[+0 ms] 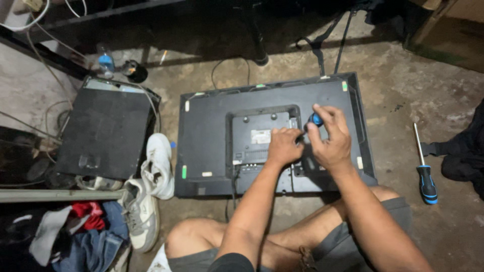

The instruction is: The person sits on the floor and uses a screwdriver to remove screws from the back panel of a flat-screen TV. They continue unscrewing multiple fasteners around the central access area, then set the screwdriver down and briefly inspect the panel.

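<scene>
The right hand [330, 138] grips a blue-handled screwdriver [313, 121], its tip pointing down at the back panel. The left hand [283, 146] rests curled just beside it, fingers steadying the tip. Both sit on the flat-screen television [212, 136], lying face down on the concrete floor [403, 95]. A second screwdriver [424, 168] lies well apart to the right, white sneakers [151, 181] to the left.

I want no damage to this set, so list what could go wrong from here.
1. The right hand grips a blue-handled screwdriver at the back panel of the television; a slip could gouge the plastic or jab the left hand steadying beside the tip.
2. The set lies face down on the rough concrete floor; pressing hard may scratch the screen.
3. Loosened screws could get lost on that floor.
</scene>
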